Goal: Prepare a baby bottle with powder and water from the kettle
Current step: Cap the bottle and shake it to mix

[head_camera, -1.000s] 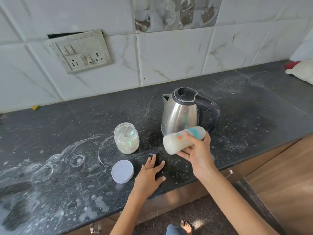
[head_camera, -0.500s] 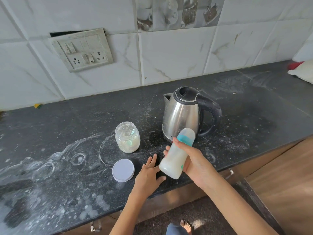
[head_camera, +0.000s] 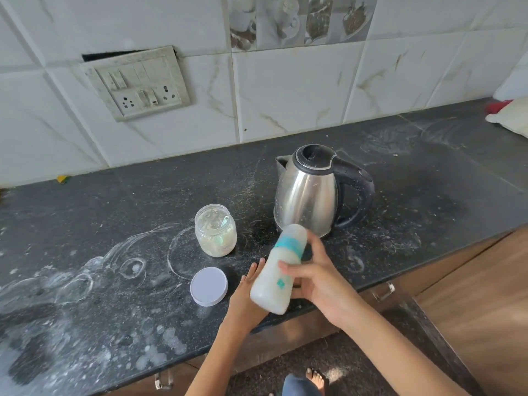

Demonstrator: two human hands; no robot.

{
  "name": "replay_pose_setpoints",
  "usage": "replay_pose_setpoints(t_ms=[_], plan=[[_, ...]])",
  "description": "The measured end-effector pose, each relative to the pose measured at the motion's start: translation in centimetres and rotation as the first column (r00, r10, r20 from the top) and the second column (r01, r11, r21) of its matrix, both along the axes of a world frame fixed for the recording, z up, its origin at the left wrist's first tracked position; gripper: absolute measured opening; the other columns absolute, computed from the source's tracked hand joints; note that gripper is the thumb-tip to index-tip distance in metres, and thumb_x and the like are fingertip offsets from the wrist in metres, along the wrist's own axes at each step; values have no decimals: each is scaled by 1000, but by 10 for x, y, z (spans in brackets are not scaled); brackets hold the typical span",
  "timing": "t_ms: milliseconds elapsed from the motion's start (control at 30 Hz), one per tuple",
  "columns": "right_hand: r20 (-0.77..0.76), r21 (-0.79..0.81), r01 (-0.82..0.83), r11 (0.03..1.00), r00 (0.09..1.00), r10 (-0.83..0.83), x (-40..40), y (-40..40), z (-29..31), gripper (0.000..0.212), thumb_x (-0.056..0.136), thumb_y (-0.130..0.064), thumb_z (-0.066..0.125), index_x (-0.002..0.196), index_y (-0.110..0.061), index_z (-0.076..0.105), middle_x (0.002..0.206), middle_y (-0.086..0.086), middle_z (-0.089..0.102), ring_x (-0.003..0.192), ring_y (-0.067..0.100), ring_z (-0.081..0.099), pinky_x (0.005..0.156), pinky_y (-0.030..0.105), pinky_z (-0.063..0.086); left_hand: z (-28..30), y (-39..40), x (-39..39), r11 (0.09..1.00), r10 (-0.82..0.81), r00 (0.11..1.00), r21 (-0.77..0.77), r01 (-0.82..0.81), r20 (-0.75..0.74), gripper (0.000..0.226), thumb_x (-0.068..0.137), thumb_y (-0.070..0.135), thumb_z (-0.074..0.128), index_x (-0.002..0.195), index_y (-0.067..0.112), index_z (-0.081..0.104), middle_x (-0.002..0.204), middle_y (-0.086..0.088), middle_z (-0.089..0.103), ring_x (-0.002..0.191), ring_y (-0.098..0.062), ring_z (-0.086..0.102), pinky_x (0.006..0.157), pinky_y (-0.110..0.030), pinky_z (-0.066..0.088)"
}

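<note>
The right hand (head_camera: 317,278) is gripping a baby bottle (head_camera: 278,270), fingers and thumb curling round its pale, rounded body and holding it tilted above the front edge of the counter, capped end pointing up and away toward the kettle (head_camera: 310,195). The bottle is looking cloudy white with milky liquid inside, a teal band circling its neck and a small teal mark showing on its side. The left hand (head_camera: 245,295) is lying flat on the counter (head_camera: 114,224) just beside and partly behind the bottle, fingers straight and holding nothing. The counter is a dark speckled stone slab, and dried white rings, smears and powdery spots are showing across it, thickest toward the left. Just left of the left hand a round, flat white lid (head_camera: 209,286) is lying on the stone. Behind it a squat clear jar (head_camera: 215,230) is standing open, pale powder clinging to its walls and settling in its lower part, with something greenish inside. The kettle is standing upright to the right of the jar, its brushed steel body shining, its black lid closed and its black handle curving to the right. Glossy white marbled tiles (head_camera: 285,90) are rising behind the counter, carrying a grimy switch panel (head_camera: 137,82). Wood-toned cabinet fronts (head_camera: 471,295) are running below the counter.
</note>
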State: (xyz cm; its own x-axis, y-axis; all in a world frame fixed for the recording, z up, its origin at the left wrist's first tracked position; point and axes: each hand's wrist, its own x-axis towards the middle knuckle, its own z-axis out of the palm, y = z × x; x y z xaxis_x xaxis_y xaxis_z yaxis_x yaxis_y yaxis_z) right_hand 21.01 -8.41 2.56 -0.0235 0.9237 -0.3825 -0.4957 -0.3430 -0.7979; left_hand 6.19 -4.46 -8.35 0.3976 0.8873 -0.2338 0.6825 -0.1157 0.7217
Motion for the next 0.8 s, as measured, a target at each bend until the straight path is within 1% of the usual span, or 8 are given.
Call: replay_pose_setpoints(t_ms=[67, 133, 200, 300, 367, 500, 667, 800], plan=[[-121, 8, -19, 1000, 992, 20, 3, 1, 4, 70, 75, 0, 70, 135, -28, 46, 119, 15, 62, 101, 32, 68, 73, 50, 60, -4, 1, -1, 999, -35, 999, 37, 35, -17, 74, 78, 33, 72, 142, 24, 36, 152, -4, 33, 142, -25, 30, 115, -45, 29], [-318, -44, 190, 981, 928, -194, 9, 10, 9, 58, 83, -6, 65, 137, -16, 45, 127, 19, 58, 109, 35, 64, 66, 46, 61, -2, 7, 1, 990, -106, 979, 71, 120, -172, 63, 91, 34, 58, 146, 28, 29, 160, -2, 10, 148, -24, 9, 120, -44, 14], [-242, -91, 333, 939, 907, -345, 10, 15, 8, 59, 86, -5, 67, 138, -16, 41, 131, 20, 55, 110, 38, 63, 64, 46, 62, -2, 12, 4, 987, -125, 976, 76, 141, -178, 59, 95, 36, 51, 147, 32, 26, 160, 1, 1, 148, -22, -1, 119, -42, 9], [48, 26, 103, 994, 993, -104, 0, 2, 6, 69, 82, 2, 70, 134, -33, 40, 123, 15, 61, 105, 35, 68, 75, 52, 60, -2, 4, 3, 994, -78, 982, 57, 89, -172, 65, 83, 41, 63, 141, 24, 37, 152, 0, 32, 143, -23, 27, 116, -40, 28], [80, 84, 33, 996, 996, -39, -2, -3, 11, 74, 80, 3, 70, 134, -38, 39, 114, 12, 64, 97, 27, 71, 76, 48, 60, -10, 4, -2, 994, -60, 989, 84, 71, -132, 68, 78, 41, 68, 138, 26, 40, 148, 0, 39, 140, -23, 35, 114, -42, 33], [-38, 22, 362, 932, 932, -361, 5, 10, 11, 62, 86, -3, 68, 134, -28, 37, 125, 13, 58, 101, 29, 68, 73, 49, 61, -11, 12, 1, 990, -93, 985, 94, 108, -147, 59, 93, 37, 54, 146, 30, 30, 160, 1, 7, 148, -21, 4, 120, -42, 10], [23, 25, -34, 999, 999, 34, -6, -9, 13, 66, 81, 0, 71, 133, -32, 44, 120, 14, 63, 92, 28, 71, 74, 53, 59, -22, 1, -7, 975, -96, 975, 179, 133, -202, 80, 67, 41, 71, 137, 12, 45, 146, -7, 44, 138, -25, 38, 113, -42, 33], [-113, -88, 423, 902, 895, -431, 7, 14, 3, 62, 84, -8, 71, 137, -20, 40, 130, 16, 57, 104, 33, 67, 68, 51, 61, -12, 12, 3, 995, -53, 993, 74, 61, -107, 58, 93, 37, 54, 146, 30, 31, 160, 0, 8, 148, -23, 4, 120, -43, 12]])
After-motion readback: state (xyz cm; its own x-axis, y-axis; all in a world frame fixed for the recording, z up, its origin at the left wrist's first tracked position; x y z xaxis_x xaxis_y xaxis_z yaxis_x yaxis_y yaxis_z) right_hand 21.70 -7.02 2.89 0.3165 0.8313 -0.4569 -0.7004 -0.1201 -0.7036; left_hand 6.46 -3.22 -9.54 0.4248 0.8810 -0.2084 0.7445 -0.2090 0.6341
